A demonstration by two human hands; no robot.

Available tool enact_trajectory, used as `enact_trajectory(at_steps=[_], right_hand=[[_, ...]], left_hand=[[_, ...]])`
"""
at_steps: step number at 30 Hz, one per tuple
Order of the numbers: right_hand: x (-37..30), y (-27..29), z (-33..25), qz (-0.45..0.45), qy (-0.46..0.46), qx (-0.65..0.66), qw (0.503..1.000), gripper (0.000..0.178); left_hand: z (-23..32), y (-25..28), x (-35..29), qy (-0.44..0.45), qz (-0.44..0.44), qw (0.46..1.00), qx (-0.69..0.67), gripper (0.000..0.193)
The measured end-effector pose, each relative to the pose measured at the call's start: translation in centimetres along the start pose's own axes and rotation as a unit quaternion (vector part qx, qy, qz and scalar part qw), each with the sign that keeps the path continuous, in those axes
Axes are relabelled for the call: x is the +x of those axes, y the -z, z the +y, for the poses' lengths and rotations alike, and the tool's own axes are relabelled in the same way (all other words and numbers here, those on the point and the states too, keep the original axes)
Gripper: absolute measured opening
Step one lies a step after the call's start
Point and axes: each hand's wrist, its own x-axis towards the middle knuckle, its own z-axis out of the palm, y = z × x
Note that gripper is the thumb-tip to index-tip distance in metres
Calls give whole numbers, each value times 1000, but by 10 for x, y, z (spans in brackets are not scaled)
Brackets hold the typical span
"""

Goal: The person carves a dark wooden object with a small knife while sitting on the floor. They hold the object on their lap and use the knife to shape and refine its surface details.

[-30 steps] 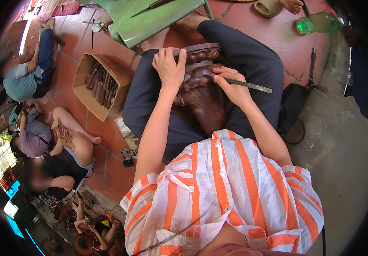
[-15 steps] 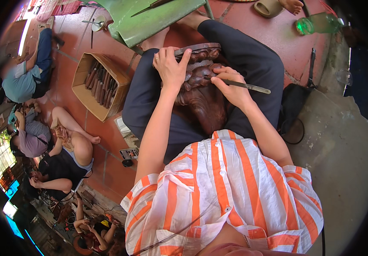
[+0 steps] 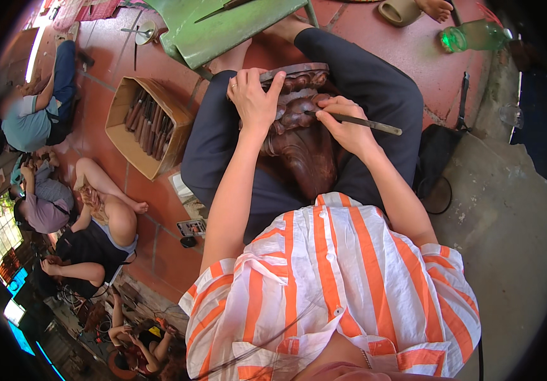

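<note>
A dark reddish-brown wood carving (image 3: 304,152) with rounded, scalloped relief lies between my thighs, its flat rim away from me. My left hand (image 3: 252,95) holds the carving by its far left part, fingers over the rim and thumb stretched along it. In my right hand (image 3: 348,125) is a slim metal carving tool (image 3: 378,126), pinched like a pen. Its tip is against or very close to the relief; my fingers partly hide the contact. The tool's long end points right, over my right thigh.
Left of my knee stands a cardboard box (image 3: 150,166) of wooden-handled tools. A green plastic stool (image 3: 235,32) with a pointed tool on it is ahead. A green bottle (image 3: 473,37) lies far right, near a sandal (image 3: 397,11). Several people sit at left. A phone (image 3: 191,228) is on the tiles.
My right hand has shifted slightly, and the carving tool has rolled so a darker side shows, its outer end a little higher. The left hand and the carving stay in place.
</note>
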Motion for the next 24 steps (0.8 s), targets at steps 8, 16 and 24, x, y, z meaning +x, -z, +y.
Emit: enact_trajectory(at_steps=[8, 16, 24], right_hand=[[-3, 3, -5, -17, -23, 52, 998, 24], [1, 3, -2, -15, -34, 77, 996, 21], [-5, 2, -8, -6, -13, 44, 999, 21]], left_hand=[[-1, -2, 0, 0, 4, 1000, 6, 41], [-1, -1, -2, -6, 8, 1000, 5, 42], [-1, -1, 0, -6, 11, 1000, 9, 42]])
